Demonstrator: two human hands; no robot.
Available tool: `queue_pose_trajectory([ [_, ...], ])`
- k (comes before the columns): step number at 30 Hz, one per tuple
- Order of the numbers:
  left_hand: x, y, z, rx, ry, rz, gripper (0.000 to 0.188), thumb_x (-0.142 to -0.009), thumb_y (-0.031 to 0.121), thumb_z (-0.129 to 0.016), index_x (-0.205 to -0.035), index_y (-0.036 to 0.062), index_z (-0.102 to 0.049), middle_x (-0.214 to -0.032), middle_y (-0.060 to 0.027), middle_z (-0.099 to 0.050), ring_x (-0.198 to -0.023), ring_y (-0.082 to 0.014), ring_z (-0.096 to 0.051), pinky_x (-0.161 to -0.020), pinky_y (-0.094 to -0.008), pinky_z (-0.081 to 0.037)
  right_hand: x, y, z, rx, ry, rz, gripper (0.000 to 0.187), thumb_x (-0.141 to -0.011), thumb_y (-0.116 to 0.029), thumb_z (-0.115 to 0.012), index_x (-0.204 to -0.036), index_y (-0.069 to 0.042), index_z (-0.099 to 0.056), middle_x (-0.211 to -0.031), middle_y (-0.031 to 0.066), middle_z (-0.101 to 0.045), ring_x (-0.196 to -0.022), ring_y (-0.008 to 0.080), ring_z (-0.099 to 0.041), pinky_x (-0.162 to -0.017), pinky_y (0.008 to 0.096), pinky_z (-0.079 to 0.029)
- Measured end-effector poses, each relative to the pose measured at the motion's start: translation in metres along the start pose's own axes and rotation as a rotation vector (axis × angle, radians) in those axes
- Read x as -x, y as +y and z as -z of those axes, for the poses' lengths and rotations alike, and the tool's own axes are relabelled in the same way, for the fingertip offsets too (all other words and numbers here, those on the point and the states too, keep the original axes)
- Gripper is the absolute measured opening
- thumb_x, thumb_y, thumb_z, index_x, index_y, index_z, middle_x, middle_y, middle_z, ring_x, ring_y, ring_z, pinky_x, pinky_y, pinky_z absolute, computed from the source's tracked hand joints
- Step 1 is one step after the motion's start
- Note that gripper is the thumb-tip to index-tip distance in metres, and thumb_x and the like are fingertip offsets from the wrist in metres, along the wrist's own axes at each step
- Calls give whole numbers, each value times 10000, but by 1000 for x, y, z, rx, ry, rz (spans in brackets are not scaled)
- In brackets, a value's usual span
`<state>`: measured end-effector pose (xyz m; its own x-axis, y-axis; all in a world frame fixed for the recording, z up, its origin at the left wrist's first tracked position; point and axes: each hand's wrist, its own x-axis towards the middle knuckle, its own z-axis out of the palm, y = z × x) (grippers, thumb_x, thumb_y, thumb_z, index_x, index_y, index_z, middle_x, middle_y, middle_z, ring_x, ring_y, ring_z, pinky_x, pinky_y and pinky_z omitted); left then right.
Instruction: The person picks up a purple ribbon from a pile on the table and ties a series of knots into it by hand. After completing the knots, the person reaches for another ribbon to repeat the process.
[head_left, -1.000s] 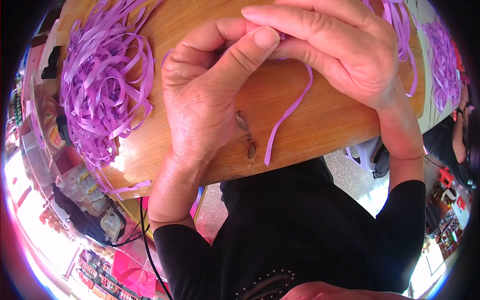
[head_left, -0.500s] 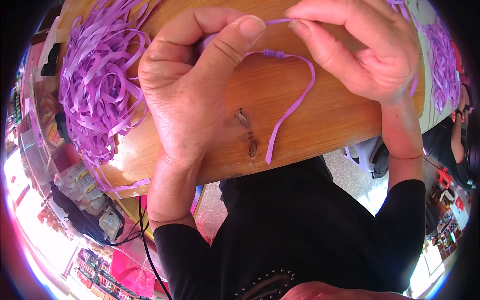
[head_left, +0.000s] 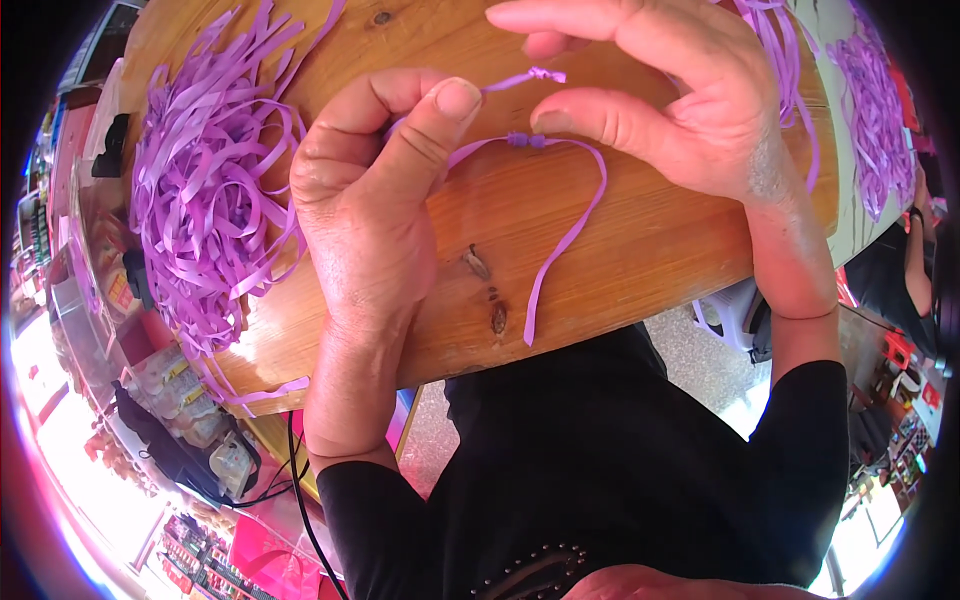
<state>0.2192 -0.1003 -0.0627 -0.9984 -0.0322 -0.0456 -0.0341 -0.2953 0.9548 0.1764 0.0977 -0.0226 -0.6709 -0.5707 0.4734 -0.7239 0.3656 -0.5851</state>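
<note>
Thumb and curled fingers of my left hand point(head_left: 385, 160) pinch a purple ribbon point(head_left: 575, 225). One short end sticks out past the thumb and carries a small knot point(head_left: 545, 76). Below it, the ribbon's longer part arcs over the wooden table with a purple bead-like piece or knot point(head_left: 525, 140) on it, then curves down to a loose tip near the table's front edge. My right hand point(head_left: 660, 100) hovers just right of the knotted end, thumb and fingers spread apart, holding nothing.
A large heap of purple ribbons point(head_left: 210, 190) covers the left of the wooden table point(head_left: 620, 270). More ribbons point(head_left: 785, 60) hang at the right edge, and another bundle point(head_left: 875, 120) lies on a pale surface beyond. A person's arm point(head_left: 915, 260) shows at far right.
My right hand has let go of the ribbon's short end and opened, exposing the knot there. My left hand, still pinching the ribbon, has shifted slightly down and left.
</note>
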Motion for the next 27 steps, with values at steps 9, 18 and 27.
queue_pose_trajectory([
  [9,3,0,-3,-88,-13,-9,69,-860,38,-617,-890,-23,-627,-764,-19,-603,-535,-38,-373,-489,-179,-272,2,-1,-5,-21,27,36,188,-723,-57,-729,-890,-9,-658,-783,79,-587,-652,187,-534,-570,294,-406],
  [18,-7,1,5,-39,3,-47,78,-871,49,-607,-900,-17,-635,-720,-10,-580,-512,-40,-336,-477,-188,-245,2,4,-8,86,25,69,173,-749,-76,-704,-895,-8,-641,-798,99,-606,-690,226,-568,-607,322,-428],
  [27,-29,4,22,-686,209,-699,325,-827,19,-653,-1127,-41,-541,-929,-85,-582,-851,-147,-531,-712,-262,-448,8,8,-7,228,-346,-72,281,-774,-226,-693,-927,-5,-611,-890,104,-553,-846,263,-523,-738,361,-411],
])
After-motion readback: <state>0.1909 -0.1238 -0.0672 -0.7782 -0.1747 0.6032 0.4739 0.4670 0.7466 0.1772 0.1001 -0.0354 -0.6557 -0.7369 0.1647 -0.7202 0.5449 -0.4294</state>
